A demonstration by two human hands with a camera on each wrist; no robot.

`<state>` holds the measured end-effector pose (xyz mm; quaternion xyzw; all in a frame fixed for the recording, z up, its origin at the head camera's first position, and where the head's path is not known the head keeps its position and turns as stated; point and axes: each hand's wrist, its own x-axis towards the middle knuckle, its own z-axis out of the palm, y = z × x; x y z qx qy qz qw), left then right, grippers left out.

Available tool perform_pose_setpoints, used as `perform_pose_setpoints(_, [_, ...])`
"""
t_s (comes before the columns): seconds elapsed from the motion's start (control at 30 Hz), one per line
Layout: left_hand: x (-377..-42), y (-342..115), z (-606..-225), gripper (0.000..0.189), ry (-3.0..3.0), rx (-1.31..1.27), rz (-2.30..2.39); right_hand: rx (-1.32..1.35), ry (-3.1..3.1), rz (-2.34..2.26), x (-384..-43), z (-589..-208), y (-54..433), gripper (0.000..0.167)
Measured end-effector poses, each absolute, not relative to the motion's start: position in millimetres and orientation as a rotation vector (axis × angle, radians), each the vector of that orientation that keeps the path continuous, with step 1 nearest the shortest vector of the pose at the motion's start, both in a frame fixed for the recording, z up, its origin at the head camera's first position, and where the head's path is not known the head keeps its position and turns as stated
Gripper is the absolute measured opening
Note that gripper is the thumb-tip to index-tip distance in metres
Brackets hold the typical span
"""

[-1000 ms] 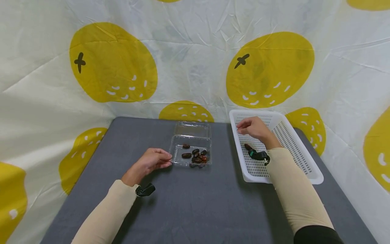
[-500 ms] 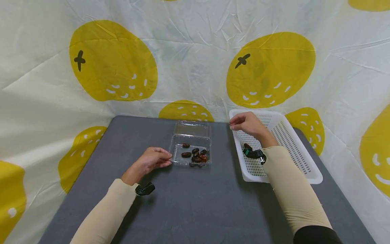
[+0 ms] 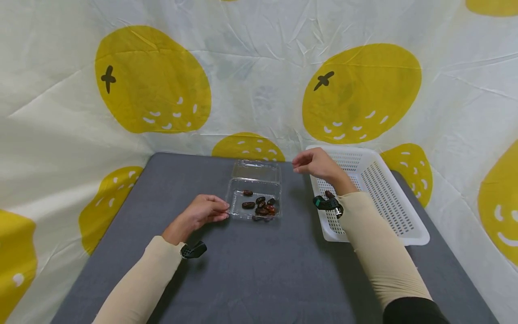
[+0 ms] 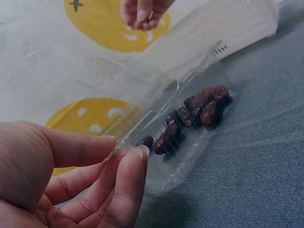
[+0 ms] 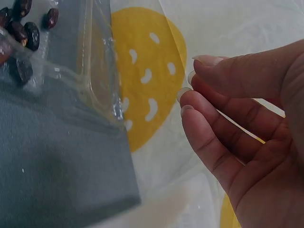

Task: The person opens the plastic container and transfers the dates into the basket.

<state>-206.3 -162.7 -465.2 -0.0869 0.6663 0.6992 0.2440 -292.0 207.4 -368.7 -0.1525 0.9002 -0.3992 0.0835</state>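
Note:
My left hand [image 3: 204, 210] pinches the near left edge of a clear plastic clamshell container [image 3: 238, 189], whose lid stands folded back. Several dark brown dates [image 3: 261, 209] lie in it, mostly bunched toward the right. In the left wrist view, thumb and fingertips meet on the container's rim [image 4: 124, 138]. My right hand [image 3: 317, 163] hovers over the left rim of a white perforated basket [image 3: 366, 152], its fingers loosely bent. The right wrist view shows nothing between that hand's thumb [image 5: 209, 60] and fingers. One date [image 3: 329, 194] lies in the basket, partly covered by the wrist strap.
A grey cloth-covered table [image 3: 259, 279] carries both container and basket, with a gap of table between them. Behind and at the sides hangs a white sheet [image 3: 255, 90] printed with yellow fruit. Black straps [image 3: 194, 250] sit on both wrists.
My right hand has moved left from above the basket's inside to past its left rim, toward the container. The left hand keeps its pinch in the same place.

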Motion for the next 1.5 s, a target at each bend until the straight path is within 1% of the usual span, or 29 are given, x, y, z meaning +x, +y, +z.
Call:
perform_pose_setpoints(0.27, [-207,-162,-467,0.02,1.82,-0.237,1.895,-0.485,2.623,-1.212,-294,-372,188,0.025])
perform_pose_setpoints(0.5, [-208,-162,-468,0.008,1.816,-0.246,1.91,-0.588,2.542,-1.241,-295,-377,166,0.024])
perform_pose_setpoints(0.7, [-208,-163,-469,0.017,1.813,-0.223,1.918,-0.702,2.521,-1.198,-294,-386,148,0.02])
perform_pose_setpoints(0.9, [-209,-163,-472,0.011,1.795,-0.21,1.947,-0.708,2.448,-1.208,-288,-398,130,0.022])
perform_pose_setpoints(1.0, [-209,-162,-473,0.014,1.798,-0.208,1.948,-0.708,2.411,-1.217,-285,-405,123,0.022])
perform_pose_setpoints(1.2, [-209,-162,-473,0.026,1.805,-0.213,1.945,-0.712,2.387,-1.182,-280,-421,108,0.02])
perform_pose_setpoints(1.27, [-208,-162,-474,0.025,1.803,-0.215,1.947,-0.724,2.38,-1.165,-279,-427,104,0.022])
perform_pose_setpoints(1.43, [-208,-161,-473,0.014,1.805,-0.219,1.956,-0.733,2.352,-1.153,-278,-440,96,0.025])
perform_pose_setpoints(1.5, [-208,-161,-473,0.014,1.808,-0.223,1.957,-0.73,2.355,-1.141,-277,-444,93,0.026])
